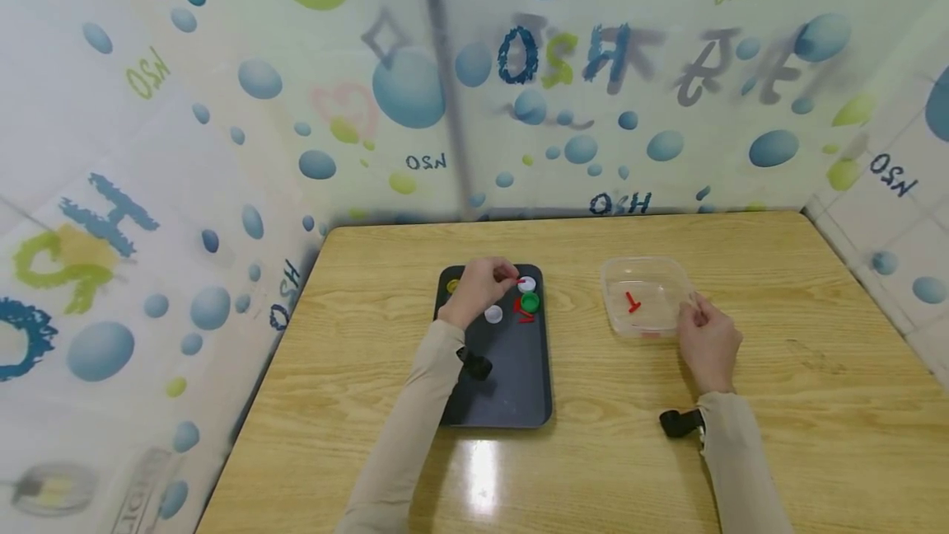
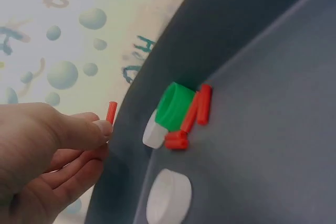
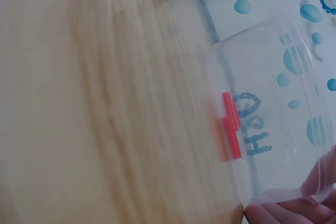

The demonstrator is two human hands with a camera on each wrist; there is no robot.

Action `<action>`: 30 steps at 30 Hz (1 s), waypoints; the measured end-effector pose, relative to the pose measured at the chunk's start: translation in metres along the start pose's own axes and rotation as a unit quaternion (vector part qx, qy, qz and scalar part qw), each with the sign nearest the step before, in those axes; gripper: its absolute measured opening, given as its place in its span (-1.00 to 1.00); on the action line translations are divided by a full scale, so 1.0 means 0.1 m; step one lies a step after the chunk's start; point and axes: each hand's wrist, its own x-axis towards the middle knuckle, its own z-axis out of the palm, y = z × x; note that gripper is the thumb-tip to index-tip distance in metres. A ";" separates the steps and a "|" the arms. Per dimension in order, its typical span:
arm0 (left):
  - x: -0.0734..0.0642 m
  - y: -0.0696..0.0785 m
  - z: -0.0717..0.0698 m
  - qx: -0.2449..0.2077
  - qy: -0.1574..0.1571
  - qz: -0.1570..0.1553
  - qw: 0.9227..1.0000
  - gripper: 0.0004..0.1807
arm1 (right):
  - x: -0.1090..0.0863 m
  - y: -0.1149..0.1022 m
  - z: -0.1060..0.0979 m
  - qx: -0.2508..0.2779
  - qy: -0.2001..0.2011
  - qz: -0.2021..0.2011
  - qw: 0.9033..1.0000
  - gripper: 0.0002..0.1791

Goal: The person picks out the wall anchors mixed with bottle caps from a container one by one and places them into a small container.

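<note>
My left hand (image 1: 478, 288) pinches a small red plastic stick (image 2: 111, 113) between thumb and fingers, above the far end of the dark tray (image 1: 504, 386). Beneath and beside it in the tray lie a green cap (image 2: 176, 106), a white cap (image 2: 155, 131) partly behind it, another white cap (image 2: 169, 199) and several red sticks (image 2: 204, 104). With its fingers at the rim, my right hand (image 1: 709, 344) holds the near right corner of a clear plastic container (image 1: 614, 316). Red sticks (image 3: 231, 135) lie on the bottom of that container.
At the tray's far left corner, a yellow cap (image 1: 453, 286) shows partly behind my left hand. Both tray and container rest on a wooden table (image 1: 593, 452). A patterned wall (image 1: 474, 138) runs along the table's far edge.
</note>
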 end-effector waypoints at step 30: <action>0.25 0.64 0.16 -0.005 -0.021 0.049 0.999 -0.85 | 0.01 0.00 0.00 0.004 -0.006 0.012 1.000 -0.51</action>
